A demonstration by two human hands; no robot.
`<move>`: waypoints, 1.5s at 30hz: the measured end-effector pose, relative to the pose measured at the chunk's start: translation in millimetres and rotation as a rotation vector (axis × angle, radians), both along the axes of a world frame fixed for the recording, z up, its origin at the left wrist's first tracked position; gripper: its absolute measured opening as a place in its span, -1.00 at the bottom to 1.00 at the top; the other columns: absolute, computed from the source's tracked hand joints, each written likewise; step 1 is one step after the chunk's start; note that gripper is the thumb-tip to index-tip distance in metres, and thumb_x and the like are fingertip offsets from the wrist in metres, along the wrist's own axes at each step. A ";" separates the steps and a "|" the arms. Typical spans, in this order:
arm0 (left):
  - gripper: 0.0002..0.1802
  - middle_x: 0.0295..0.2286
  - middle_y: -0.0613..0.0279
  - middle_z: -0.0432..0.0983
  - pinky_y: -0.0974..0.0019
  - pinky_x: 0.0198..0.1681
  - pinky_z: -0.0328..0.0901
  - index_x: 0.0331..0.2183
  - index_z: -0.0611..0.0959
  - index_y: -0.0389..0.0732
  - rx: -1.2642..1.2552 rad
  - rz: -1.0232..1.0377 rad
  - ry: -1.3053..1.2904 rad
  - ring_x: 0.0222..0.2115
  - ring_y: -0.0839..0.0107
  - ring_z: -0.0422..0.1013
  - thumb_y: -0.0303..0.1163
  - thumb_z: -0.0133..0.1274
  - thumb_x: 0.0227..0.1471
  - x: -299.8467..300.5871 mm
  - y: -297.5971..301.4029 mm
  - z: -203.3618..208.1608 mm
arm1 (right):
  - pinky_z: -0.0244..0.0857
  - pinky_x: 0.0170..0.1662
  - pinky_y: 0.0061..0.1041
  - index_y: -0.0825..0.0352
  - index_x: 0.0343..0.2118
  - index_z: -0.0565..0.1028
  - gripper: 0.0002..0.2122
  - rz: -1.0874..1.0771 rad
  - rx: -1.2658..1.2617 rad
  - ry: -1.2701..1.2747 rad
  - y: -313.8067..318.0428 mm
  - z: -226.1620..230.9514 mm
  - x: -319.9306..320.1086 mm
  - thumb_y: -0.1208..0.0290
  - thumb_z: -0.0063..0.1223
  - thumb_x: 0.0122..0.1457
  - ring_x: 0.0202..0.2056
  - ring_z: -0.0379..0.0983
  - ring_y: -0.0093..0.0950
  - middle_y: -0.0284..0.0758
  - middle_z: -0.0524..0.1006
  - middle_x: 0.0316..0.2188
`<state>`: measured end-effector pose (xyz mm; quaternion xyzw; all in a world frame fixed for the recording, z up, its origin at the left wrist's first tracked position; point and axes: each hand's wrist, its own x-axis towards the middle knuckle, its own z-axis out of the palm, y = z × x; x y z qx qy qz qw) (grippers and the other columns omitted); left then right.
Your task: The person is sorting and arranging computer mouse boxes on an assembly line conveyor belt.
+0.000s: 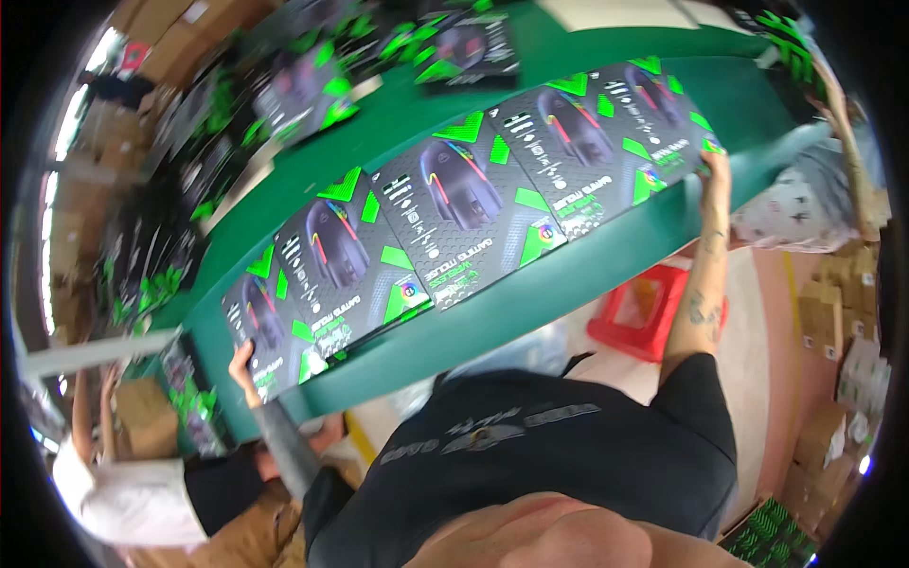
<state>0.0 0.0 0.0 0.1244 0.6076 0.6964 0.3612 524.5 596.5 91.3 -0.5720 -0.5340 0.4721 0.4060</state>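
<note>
A green desk [606, 275] is seen carrying a row of five black-and-green mouse boxes [454, 199] along its near edge. The row is clasped at its ends: left hand [244, 369] and right hand [717, 170], each closed on the end box.

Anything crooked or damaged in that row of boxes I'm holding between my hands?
Nothing stands out. The row of five black-and-green boxes lies edge to edge on the green table, left hand and right hand at its ends. No dents or gaps show.
</note>
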 end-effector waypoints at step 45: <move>-0.01 -0.01 -0.39 0.04 0.05 -0.20 0.33 0.07 0.14 -0.32 0.373 0.023 1.523 -0.06 -0.24 0.19 -0.31 0.32 -0.37 181.1 309.3 163.9 | 0.12 0.04 -0.52 0.35 -0.07 0.32 -0.62 0.892 0.412 -0.213 -3.0 32.2 -192.2 0.32 0.06 0.06 -0.03 0.25 -0.52 -0.33 0.38 -0.11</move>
